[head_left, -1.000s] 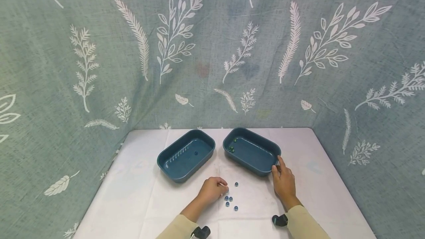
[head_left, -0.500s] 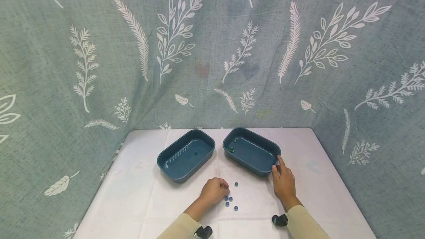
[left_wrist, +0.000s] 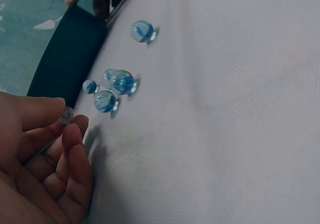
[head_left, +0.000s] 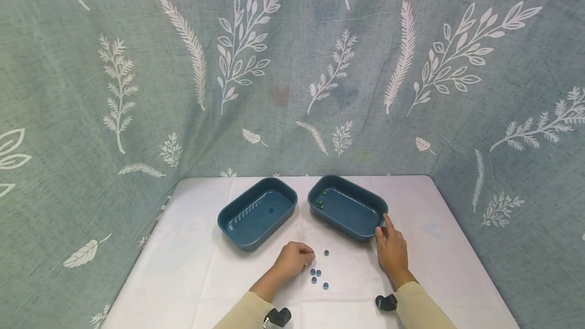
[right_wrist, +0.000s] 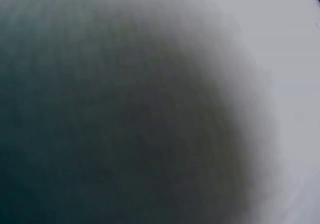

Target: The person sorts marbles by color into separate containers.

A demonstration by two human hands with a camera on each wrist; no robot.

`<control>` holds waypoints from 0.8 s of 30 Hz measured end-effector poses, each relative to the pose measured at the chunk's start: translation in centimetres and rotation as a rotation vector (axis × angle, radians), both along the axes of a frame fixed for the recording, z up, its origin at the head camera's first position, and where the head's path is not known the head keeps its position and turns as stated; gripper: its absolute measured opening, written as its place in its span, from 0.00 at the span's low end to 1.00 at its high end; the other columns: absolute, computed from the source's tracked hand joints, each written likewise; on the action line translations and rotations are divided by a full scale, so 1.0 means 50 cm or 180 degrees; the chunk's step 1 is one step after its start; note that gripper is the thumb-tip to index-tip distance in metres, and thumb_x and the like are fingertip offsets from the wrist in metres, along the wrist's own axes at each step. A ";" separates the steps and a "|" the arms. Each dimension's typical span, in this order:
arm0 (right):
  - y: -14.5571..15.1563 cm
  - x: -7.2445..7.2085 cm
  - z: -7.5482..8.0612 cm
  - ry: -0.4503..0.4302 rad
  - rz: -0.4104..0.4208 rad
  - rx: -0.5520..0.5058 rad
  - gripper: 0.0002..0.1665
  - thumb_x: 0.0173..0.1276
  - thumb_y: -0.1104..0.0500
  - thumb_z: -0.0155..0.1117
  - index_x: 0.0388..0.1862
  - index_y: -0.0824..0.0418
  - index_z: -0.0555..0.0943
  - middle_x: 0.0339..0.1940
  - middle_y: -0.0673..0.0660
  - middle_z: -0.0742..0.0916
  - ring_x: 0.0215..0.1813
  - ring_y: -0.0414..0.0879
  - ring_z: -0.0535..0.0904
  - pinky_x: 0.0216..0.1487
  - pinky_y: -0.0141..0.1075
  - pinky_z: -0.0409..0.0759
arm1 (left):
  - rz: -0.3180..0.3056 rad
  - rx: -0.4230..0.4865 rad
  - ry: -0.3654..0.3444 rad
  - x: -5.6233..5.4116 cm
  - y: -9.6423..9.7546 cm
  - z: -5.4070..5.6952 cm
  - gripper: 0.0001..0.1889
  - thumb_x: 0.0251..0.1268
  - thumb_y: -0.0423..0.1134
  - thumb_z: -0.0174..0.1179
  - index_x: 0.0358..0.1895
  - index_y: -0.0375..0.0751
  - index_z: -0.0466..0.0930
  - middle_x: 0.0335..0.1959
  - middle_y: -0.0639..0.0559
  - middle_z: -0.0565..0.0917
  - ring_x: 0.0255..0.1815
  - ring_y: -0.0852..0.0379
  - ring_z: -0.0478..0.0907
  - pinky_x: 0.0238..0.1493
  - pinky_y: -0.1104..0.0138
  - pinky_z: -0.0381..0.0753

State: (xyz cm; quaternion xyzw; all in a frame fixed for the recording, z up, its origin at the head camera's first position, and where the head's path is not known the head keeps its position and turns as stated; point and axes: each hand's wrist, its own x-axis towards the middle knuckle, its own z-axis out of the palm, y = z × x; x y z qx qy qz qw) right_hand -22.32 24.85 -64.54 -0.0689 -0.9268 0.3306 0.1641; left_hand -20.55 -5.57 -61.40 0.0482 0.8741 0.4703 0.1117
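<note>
My left hand [head_left: 294,259] pinches a small clear marble [left_wrist: 66,116] between thumb and fingertips, just above the cloth. Several clear glass marbles with blue streaks [left_wrist: 105,101] lie close by on the table; one blue marble [head_left: 326,253] sits apart, farther back. At the near right corner of the right teal tray [head_left: 346,227], my right hand [head_left: 393,254] holds the rim with thumb and fingers. Several green marbles [head_left: 319,205] rest at that tray's left end. The left teal tray [head_left: 249,245] contains one dark blue marble [head_left: 271,210]. A blurred dark shape fills most of the right wrist view.
A white cloth [head_left: 183,268] with fold creases covers the table. Grey-green curtains [head_left: 283,90] with white leaf prints hang behind and at both sides. The two trays stand at the back, angled, with a narrow gap between them.
A marble near the left fingertips has left the table, taken up in the left hand's pinch. That hand reached slightly right, then drew slightly back. The right hand stays at the tray corner.
</note>
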 end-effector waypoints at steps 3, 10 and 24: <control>-0.001 0.000 0.004 -0.0023 -0.0006 -0.0004 0.35 0.79 0.39 0.39 0.79 0.51 0.54 0.58 0.66 0.80 0.62 0.64 0.70 0.64 0.60 0.61 | 0.0036 0.0304 -0.0231 -0.004 -0.007 0.004 0.05 0.64 0.38 0.64 0.36 0.42 0.87 0.26 0.56 0.82 0.25 0.58 0.77 0.26 0.65 0.79; -0.002 0.000 0.005 -0.0067 -0.0037 0.0004 0.35 0.79 0.38 0.38 0.78 0.51 0.54 0.60 0.66 0.79 0.63 0.65 0.69 0.64 0.61 0.61 | 0.0136 0.0640 -0.0474 -0.009 -0.019 0.014 0.09 0.66 0.40 0.62 0.40 0.40 0.88 0.27 0.53 0.85 0.25 0.58 0.77 0.27 0.66 0.78; 0.000 0.001 0.004 -0.0017 0.0016 -0.0008 0.35 0.79 0.40 0.40 0.78 0.51 0.55 0.58 0.66 0.80 0.63 0.65 0.69 0.64 0.62 0.60 | 0.0103 0.0927 -0.0444 -0.018 -0.049 0.066 0.12 0.68 0.36 0.60 0.46 0.31 0.85 0.30 0.52 0.86 0.23 0.61 0.74 0.27 0.70 0.77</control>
